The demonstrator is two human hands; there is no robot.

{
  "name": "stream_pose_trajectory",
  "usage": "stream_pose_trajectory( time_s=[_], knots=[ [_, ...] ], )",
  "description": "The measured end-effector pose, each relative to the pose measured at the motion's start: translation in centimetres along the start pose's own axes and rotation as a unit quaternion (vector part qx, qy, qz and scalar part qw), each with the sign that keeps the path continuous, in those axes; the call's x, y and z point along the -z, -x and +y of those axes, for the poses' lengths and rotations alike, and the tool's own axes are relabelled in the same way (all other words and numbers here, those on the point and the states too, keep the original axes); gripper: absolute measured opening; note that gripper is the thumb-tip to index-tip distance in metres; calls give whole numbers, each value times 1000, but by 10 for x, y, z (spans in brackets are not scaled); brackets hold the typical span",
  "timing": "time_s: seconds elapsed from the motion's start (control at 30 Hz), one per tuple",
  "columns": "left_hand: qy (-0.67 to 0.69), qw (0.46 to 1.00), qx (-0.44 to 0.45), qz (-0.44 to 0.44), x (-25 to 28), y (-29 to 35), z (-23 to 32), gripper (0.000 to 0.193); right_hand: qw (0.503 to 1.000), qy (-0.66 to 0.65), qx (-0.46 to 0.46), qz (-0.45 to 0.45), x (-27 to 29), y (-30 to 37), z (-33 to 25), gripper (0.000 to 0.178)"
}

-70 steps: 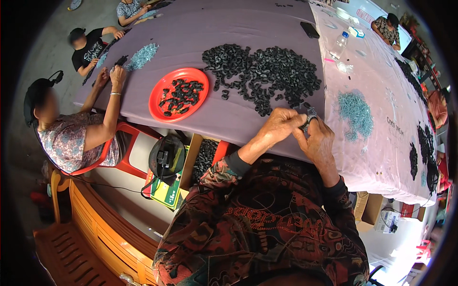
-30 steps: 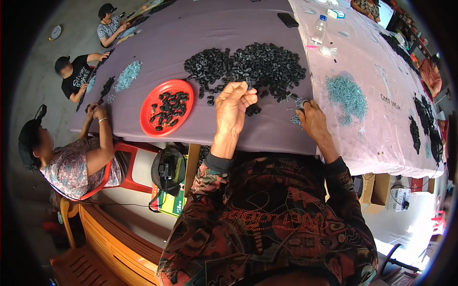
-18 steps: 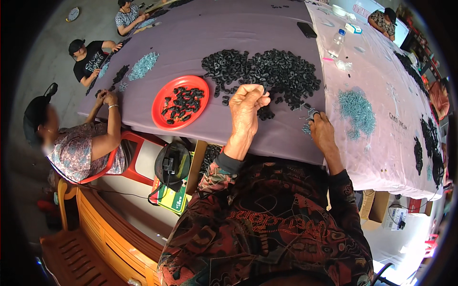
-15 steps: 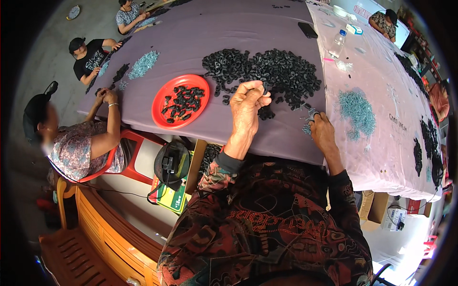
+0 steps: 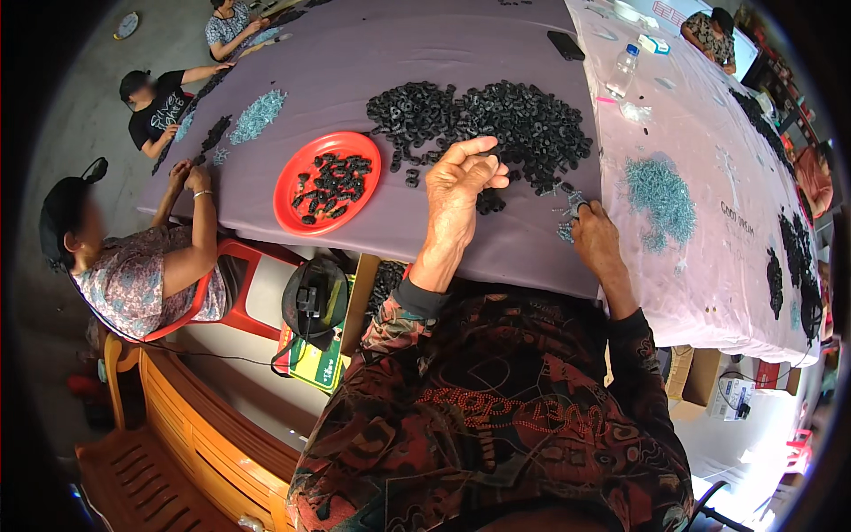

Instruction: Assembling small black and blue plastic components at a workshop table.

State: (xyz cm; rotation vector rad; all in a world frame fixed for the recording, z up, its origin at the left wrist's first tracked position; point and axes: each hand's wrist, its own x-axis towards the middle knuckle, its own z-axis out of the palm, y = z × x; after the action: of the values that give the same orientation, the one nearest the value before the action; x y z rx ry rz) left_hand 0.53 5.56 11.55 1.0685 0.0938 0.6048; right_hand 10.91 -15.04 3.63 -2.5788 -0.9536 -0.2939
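Observation:
My left hand [image 5: 461, 191] is raised over the table in front of a large heap of small black plastic parts [image 5: 527, 129]. Its thumb and fingers are bent together in a pinch; a small dark thing seems to be between them, too little to name. My right hand [image 5: 596, 239] rests at the table's near edge, fingers curled down at a small scatter of silvery-blue screws [image 5: 565, 232]. What its fingertips hold is hidden. Left of my left hand lies a red plastic tray [image 5: 282, 197] with several assembled black parts [image 5: 332, 182] in it.
A bigger pile of screws [image 5: 660, 199] lies on the pink cloth [image 5: 700, 293] to the right. Farther back are a clear bottle [image 5: 623, 71] and a black phone [image 5: 565, 44]. A co-worker [image 5: 160, 266] sits at my left on a red chair [image 5: 253, 266]; others work around the table.
My left hand's index finger has straightened out somewhat, while the hand stays raised. My right hand remains by the small scatter of screws. The whole view has shifted slightly.

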Motion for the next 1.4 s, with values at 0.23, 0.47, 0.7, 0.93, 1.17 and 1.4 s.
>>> stream_pose_trajectory(
  time_s=[0.23, 0.47, 0.7, 0.93, 1.17, 1.4],
  knots=[
    [-52, 995, -68, -40, -6, 3, 4, 31, 999, -21, 2, 30, 0, -1, -1, 9],
    [-68, 990, -95, -77, -8, 3, 4, 35, 994, -67, 21, 89, -1, -3, 0, 7],
    [-65, 990, -94, -78, -11, 5, 3, 36, 986, -121, -3, 113, -5, -5, 1, 12],
    [-154, 976, -143, -60, -7, 3, -2, 37, 984, -109, 22, 140, 2, -4, -4, 20],
    [-205, 967, -141, -45, -4, 4, -2, 36, 977, -121, 70, 161, 6, -3, -11, 15],
    [-171, 970, -170, -40, -7, 5, -1, 32, 974, -149, 73, 154, 2, 0, -17, 10]
  ],
)
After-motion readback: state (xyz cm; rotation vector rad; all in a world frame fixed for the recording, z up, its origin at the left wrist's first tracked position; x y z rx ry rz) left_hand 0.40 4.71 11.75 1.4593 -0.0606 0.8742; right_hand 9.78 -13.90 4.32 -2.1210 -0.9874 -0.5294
